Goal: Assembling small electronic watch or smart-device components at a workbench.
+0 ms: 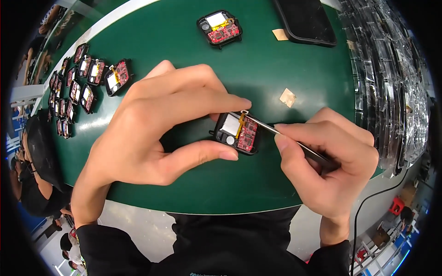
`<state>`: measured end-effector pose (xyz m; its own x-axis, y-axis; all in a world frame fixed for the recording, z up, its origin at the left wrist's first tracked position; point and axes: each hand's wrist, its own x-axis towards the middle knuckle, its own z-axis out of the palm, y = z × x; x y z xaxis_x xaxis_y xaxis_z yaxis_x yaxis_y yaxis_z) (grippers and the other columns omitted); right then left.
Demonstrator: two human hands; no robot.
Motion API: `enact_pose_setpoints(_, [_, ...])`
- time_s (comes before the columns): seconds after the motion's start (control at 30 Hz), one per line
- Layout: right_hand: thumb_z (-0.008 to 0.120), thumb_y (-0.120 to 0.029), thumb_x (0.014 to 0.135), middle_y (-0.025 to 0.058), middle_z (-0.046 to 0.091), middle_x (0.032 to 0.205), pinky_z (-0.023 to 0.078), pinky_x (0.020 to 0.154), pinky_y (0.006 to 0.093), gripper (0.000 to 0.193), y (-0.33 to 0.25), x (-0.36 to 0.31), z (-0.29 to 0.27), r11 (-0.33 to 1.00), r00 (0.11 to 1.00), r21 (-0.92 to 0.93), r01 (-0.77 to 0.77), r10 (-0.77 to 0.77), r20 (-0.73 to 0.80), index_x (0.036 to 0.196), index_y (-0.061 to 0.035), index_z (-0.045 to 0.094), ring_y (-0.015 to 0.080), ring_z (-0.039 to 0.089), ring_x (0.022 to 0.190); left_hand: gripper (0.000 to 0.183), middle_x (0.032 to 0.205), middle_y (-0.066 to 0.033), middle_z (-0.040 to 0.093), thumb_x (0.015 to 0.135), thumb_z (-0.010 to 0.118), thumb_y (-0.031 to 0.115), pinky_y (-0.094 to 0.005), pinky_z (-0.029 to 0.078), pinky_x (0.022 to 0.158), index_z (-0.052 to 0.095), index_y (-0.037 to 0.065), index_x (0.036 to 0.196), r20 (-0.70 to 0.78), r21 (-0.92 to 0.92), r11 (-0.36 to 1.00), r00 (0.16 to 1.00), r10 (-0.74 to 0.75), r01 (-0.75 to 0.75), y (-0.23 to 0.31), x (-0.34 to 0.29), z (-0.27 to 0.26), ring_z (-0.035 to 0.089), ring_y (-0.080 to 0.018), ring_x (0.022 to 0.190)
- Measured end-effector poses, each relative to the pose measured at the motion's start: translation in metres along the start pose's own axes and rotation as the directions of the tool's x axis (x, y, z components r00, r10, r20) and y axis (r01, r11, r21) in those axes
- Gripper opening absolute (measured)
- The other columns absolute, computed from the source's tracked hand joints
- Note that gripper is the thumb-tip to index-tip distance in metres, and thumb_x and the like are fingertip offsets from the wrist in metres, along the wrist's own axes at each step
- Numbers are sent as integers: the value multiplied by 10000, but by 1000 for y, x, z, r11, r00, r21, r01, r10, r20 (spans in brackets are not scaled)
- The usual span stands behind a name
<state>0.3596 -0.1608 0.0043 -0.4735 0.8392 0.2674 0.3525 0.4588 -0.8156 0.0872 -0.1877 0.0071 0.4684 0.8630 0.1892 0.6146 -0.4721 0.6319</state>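
Note:
My left hand (147, 122) grips a small black device housing (234, 146) between thumb and fingers, low over the table. Inside it are a red circuit board (248, 135), a silver-white battery-like block (230, 124), a round pale disc and a yellow ribbon strip. In my right hand (334, 161) is a pair of metal tweezers (267, 125), held like a pen. Their tips reach the small white-edged end of the yellow strip, at the housing's top edge beside my left index fingertip. Whether the tips pinch it, I cannot tell.
Several similar open housings (86, 97) cluster at the left of the green table (184, 198). Another housing (220, 28) lies at the far middle. A tan square (287, 97) is right of centre. At the far right are a black tray-like object (307, 20) and stacked clear plastic trays (384, 87).

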Motion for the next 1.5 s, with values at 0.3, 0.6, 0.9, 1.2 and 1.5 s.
enact_pose_setpoints(0.3, [850,103,736,40,665,726,335,505,234,262,6,-5,4,970,975,-156,188,-203,-87,985,24,848,59,472,539,613,873,-57,717,681,972,372,-321,357,705,817,26,1163,-40,31,999,999,-19,21,4,3,1,535,-154,687])
enact_pose_setpoints(0.6, [879,117,712,22,684,775,312,485,232,336,5,-5,8,955,965,-191,228,-247,-82,1027,1,868,43,441,535,595,847,-53,703,671,980,340,-313,359,690,817,26,1149,-37,26,999,999,-19,20,7,4,-3,492,-145,646])
enact_pose_setpoints(0.9, [863,90,766,45,707,750,330,500,229,244,-1,-3,-1,998,998,-24,66,-66,-3,998,14,866,47,521,556,654,971,-76,759,729,954,465,-306,365,694,826,-1,1170,33,-106,994,999,16,-13,-11,0,-10,477,-137,643])
enact_pose_setpoints(1.2, [847,73,780,48,712,735,354,515,235,192,-1,-2,-3,999,999,-25,25,-24,42,964,22,861,66,544,562,647,1011,-100,777,762,924,476,-324,383,702,829,-21,1164,90,-81,996,995,37,-30,-11,4,-15,568,-166,707])
enact_pose_setpoints(1.5, [845,75,778,43,697,723,355,519,237,200,-2,-2,-1,1000,998,8,20,-20,54,971,24,859,71,549,565,547,1003,-128,800,724,885,360,-352,429,759,826,-35,1097,81,-84,994,994,78,-71,-8,6,-13,687,-235,810])
